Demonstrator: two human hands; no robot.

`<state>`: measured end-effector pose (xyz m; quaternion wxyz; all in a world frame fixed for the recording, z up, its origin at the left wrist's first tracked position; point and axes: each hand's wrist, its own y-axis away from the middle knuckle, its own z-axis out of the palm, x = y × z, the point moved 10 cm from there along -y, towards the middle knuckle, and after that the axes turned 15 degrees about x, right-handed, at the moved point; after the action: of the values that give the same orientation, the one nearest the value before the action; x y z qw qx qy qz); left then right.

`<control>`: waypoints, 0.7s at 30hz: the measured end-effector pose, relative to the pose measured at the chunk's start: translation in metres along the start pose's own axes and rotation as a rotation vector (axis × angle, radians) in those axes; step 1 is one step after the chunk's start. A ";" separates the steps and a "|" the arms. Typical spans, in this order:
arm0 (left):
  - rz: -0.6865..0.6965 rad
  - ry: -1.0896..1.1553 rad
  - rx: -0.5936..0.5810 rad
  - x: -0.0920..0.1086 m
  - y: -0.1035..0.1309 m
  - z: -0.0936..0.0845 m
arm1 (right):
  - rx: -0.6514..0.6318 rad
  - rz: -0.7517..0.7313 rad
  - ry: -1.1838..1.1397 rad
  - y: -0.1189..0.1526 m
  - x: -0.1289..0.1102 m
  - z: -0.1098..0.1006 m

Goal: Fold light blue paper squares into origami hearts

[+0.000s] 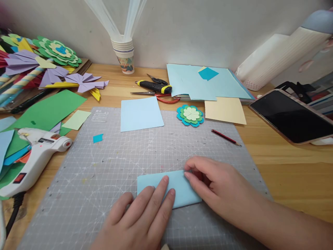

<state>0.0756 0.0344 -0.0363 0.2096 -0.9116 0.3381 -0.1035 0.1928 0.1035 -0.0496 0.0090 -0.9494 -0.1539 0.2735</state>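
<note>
Light-blue rectangular paper piece (182, 198): it lies flat on the grey gridded cutting mat (117, 152), close in front of you, and looks folded into layers.
Left hand (145, 211): your fingers are extended and slightly apart, their tips resting on the paper's upper face.
Right hand (218, 180): your thumb and forefinger are nearly together at the far right corner; you cannot tell whether paper is pinched between them.
Paper's feel: likely very light, fairly crisp, easy to crease or skew; it could slide under uneven pressure.
Best hold: steady the middle with flat fingertips and take a corner or edge lightly, keeping the layers aligned.
Beyond the paper: the pale-blue paper square (142, 114) and the layered blue-and-green paper flower (190, 115), with the dark-red pencil (226, 137) farther right.
</note>
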 end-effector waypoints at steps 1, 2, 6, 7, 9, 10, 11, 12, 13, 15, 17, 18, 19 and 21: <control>0.002 0.000 0.002 0.000 0.001 0.000 | 0.001 -0.069 -0.010 0.003 -0.009 -0.001; -0.001 0.006 0.007 0.000 0.001 0.000 | -0.005 -0.153 -0.012 0.007 -0.019 -0.002; -0.020 0.056 0.015 -0.002 0.007 0.001 | -0.071 -0.453 0.117 0.036 -0.053 0.010; -0.023 0.068 0.009 -0.002 0.008 0.001 | -0.060 -0.500 0.163 0.042 -0.057 0.014; -0.027 0.082 -0.012 -0.001 0.010 0.003 | -0.040 -0.569 0.252 0.051 -0.062 0.023; -0.028 0.085 -0.025 -0.001 0.011 0.003 | -0.035 -0.597 0.288 0.055 -0.063 0.028; -0.030 0.085 -0.038 0.000 0.011 0.004 | -0.025 -0.618 0.311 0.058 -0.064 0.031; -0.033 0.083 -0.051 0.000 0.011 0.004 | -0.019 -0.632 0.333 0.061 -0.064 0.033; -0.034 0.079 -0.056 0.000 0.010 0.004 | -0.006 -0.640 0.353 0.064 -0.064 0.033; -0.016 0.062 -0.062 0.001 0.007 0.003 | 0.039 -0.641 0.410 0.068 -0.061 0.026; 0.011 0.028 -0.046 0.003 0.002 -0.001 | 0.097 -0.629 0.493 0.072 -0.057 0.015; 0.024 0.008 -0.040 0.003 0.001 -0.002 | 0.113 -0.623 0.536 0.074 -0.055 0.010; 0.028 -0.010 -0.043 0.004 0.000 -0.003 | 0.119 -0.621 0.580 0.076 -0.053 0.006; 0.023 -0.029 -0.064 0.004 -0.001 -0.002 | 0.097 -0.628 0.642 0.079 -0.050 0.004</control>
<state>0.0786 0.0316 -0.0337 0.1864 -0.9153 0.3486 -0.0769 0.1737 0.0135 -0.0349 0.1832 -0.8920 -0.4110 -0.0440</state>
